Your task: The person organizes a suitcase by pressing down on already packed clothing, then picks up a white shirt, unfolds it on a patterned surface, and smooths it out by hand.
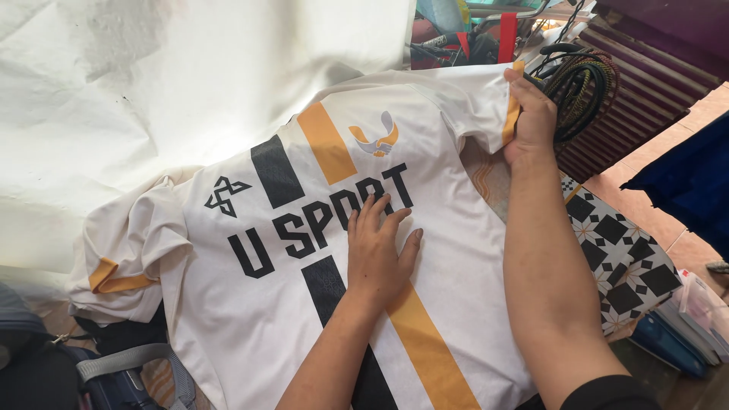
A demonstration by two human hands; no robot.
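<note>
The jersey lay mostly spread on the bench, left hand open flat on its chest, right hand pinching one sleeve, other sleeve crumpled.

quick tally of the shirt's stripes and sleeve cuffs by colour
Black stripe on the white shirt: 1
Orange stripe: 1
Orange sleeve cuffs: 2, one gripped by the right hand
Total: 4
The left hand lies flat on the stripes.

left hand flat, palm down, fingers spread; right hand extended forward, fingers pinched closed, forearm straight.
</note>
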